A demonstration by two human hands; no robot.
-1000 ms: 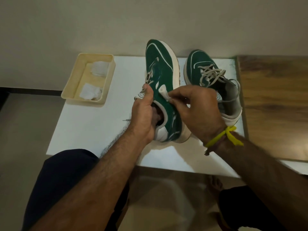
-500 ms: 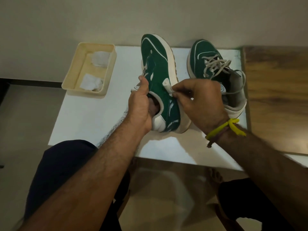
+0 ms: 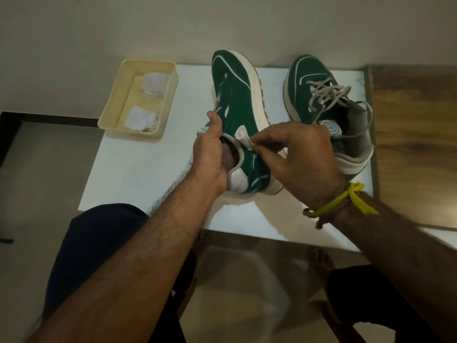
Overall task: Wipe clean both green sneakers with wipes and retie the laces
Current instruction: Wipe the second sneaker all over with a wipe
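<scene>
On the suede sneaker [image 3: 238, 105], right hand [image 3: 300, 160] pinches a crumpled wipe [image 3: 243, 138].

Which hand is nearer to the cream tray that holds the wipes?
Left. The left hand grips the tilted sneaker just right of the cream tray; the right hand is farther right, beyond that sneaker, pinching a wipe.

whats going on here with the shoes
A person is wiping a green sneaker that is tipped on its side on the white table. The left hand grips it at the collar, thumb on the outside. The right hand pinches a small white wipe against the sneaker's side near the collar. The other sneaker stands upright to the right with loose laces. A cream tray on the left holds two more wipes.
</scene>
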